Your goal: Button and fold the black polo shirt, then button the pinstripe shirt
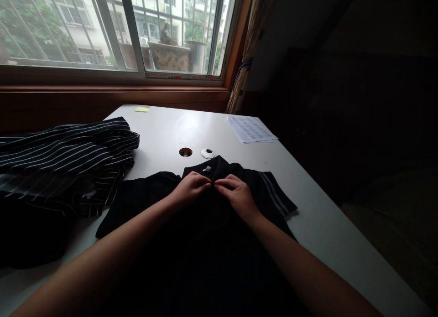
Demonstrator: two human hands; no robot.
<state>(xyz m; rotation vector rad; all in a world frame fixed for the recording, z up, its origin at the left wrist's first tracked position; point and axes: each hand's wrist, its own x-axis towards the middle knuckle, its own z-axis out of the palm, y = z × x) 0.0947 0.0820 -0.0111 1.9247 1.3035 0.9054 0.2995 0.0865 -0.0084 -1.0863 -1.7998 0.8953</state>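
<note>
Black shirt (212,230) spread on the white table (160,130), right under the grip: collar (221,165) just beyond the fingertips, long axis running back toward the person, lower end lost in the dark. Left hand (192,188) and right hand (238,196) both pinch its front below the collar, fingertips together, neither nearer. White neck label (207,169) just beyond grip, unreadable; printed sheets (252,129) beyond and right, text too small to read
</note>
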